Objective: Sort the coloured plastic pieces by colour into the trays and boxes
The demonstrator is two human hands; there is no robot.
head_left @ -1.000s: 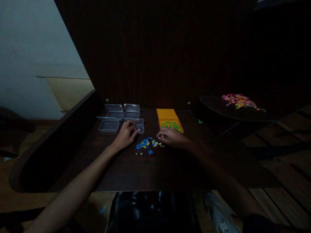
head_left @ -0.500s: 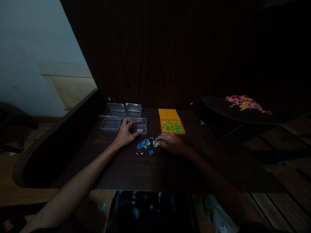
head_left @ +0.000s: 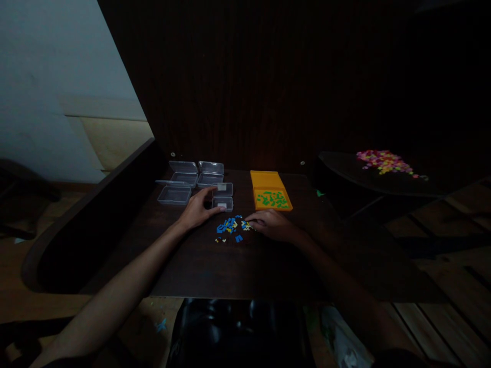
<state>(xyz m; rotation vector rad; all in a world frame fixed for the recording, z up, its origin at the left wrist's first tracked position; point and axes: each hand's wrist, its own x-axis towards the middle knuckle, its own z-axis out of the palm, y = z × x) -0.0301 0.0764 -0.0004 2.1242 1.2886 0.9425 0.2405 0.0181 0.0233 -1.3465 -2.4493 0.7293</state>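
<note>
The left hand (head_left: 197, 209) lies on the dark counter (head_left: 238, 271), thumb and fingers clasped on a small clear box (head_left: 223, 204). The right hand (head_left: 271, 225) rests knuckles up, fingertips curled at the pile of blue and yellow pieces (head_left: 231, 227) between the two hands; whether it pinches one I cannot tell. Just beyond it sits an orange tray (head_left: 264, 180).

Open clear box (head_left: 223, 204) just behind loose blue-and-yellow pieces (head_left: 231, 227), flat on dark table (head_left: 215, 266)
</note>
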